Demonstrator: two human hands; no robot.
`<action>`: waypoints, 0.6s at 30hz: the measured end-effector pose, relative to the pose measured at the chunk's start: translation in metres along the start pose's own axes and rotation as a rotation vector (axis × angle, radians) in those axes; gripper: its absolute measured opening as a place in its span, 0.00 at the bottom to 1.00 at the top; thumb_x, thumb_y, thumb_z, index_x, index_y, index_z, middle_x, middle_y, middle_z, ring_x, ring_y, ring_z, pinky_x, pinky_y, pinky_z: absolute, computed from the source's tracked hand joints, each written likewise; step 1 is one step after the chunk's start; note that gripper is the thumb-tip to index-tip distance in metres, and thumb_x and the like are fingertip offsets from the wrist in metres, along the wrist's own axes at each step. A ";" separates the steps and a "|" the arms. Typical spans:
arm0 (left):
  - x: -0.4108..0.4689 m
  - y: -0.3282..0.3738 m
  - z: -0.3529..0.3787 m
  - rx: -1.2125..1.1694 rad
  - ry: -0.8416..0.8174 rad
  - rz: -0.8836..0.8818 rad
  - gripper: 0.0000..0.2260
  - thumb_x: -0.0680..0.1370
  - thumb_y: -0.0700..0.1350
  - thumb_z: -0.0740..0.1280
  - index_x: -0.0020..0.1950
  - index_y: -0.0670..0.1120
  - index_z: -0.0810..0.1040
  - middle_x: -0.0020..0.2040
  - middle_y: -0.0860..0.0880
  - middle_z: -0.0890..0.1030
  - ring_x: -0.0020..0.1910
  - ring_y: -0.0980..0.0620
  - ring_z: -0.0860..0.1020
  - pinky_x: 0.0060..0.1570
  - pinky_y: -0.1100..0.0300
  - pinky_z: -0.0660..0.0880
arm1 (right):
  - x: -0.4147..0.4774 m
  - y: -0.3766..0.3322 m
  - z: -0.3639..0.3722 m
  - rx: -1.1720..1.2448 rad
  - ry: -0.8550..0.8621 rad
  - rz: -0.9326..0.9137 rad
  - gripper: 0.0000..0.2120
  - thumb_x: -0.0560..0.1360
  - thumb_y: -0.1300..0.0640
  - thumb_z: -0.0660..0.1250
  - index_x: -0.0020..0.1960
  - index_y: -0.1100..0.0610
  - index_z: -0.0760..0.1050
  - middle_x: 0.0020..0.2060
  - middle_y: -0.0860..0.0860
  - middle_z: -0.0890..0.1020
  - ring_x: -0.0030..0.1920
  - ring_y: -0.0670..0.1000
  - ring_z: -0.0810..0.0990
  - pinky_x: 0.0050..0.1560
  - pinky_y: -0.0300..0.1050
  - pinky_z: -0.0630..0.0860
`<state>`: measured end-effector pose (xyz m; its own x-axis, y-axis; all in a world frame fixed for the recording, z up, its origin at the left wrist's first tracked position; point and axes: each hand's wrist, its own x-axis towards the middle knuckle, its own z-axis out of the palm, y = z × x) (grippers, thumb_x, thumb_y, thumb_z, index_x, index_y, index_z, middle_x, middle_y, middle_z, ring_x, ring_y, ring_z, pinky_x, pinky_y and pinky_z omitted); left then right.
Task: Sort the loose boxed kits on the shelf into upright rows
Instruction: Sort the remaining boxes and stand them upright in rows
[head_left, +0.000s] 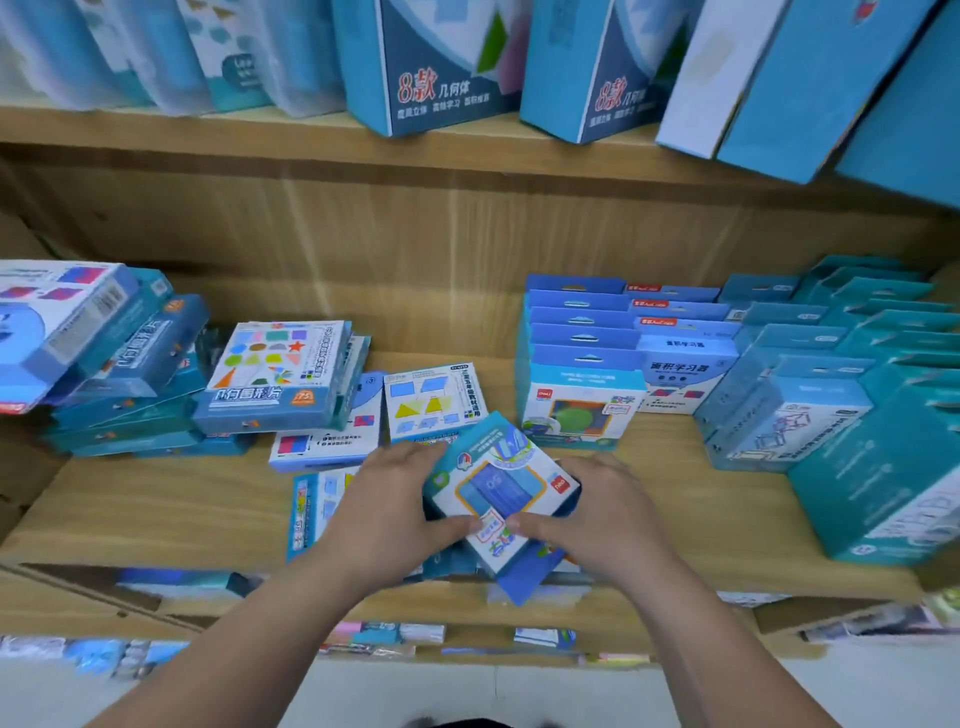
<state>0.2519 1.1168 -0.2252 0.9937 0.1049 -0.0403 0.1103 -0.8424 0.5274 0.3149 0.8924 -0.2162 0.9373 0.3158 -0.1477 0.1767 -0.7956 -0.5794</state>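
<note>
Two bare forearms fill the lower part of the frame; the left forearm comes in from the lower left, the right forearm from the lower right; both are bare along all their visible length; the left hand and right hand, just below the centre, are bare too, their thumbnails short and plain; at the bottom edge, centre, lies a narrow dark patch, too blurred to identify.
</note>
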 end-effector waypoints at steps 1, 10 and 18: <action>0.003 -0.002 -0.001 -0.004 -0.016 0.003 0.43 0.64 0.68 0.74 0.75 0.50 0.69 0.65 0.53 0.75 0.66 0.50 0.70 0.66 0.56 0.69 | -0.002 -0.002 0.001 0.034 0.005 0.014 0.21 0.52 0.27 0.71 0.40 0.33 0.74 0.45 0.43 0.74 0.53 0.49 0.74 0.55 0.47 0.74; 0.011 -0.004 -0.012 -0.120 -0.113 0.080 0.42 0.63 0.62 0.79 0.72 0.56 0.65 0.65 0.55 0.71 0.63 0.53 0.72 0.60 0.58 0.71 | -0.014 -0.013 0.013 0.119 0.123 0.091 0.32 0.53 0.29 0.76 0.54 0.38 0.75 0.46 0.40 0.81 0.51 0.45 0.79 0.50 0.50 0.79; 0.014 -0.010 -0.019 -0.170 -0.141 0.125 0.53 0.68 0.58 0.78 0.80 0.58 0.45 0.73 0.53 0.68 0.70 0.50 0.63 0.66 0.60 0.62 | -0.012 -0.048 0.010 0.243 0.258 0.006 0.30 0.60 0.56 0.84 0.54 0.38 0.73 0.51 0.40 0.80 0.50 0.39 0.78 0.44 0.28 0.70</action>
<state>0.2639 1.1370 -0.2147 0.9938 -0.0795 -0.0772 -0.0073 -0.7422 0.6701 0.2919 0.9323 -0.1946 0.9886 0.1458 0.0378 0.1235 -0.6410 -0.7576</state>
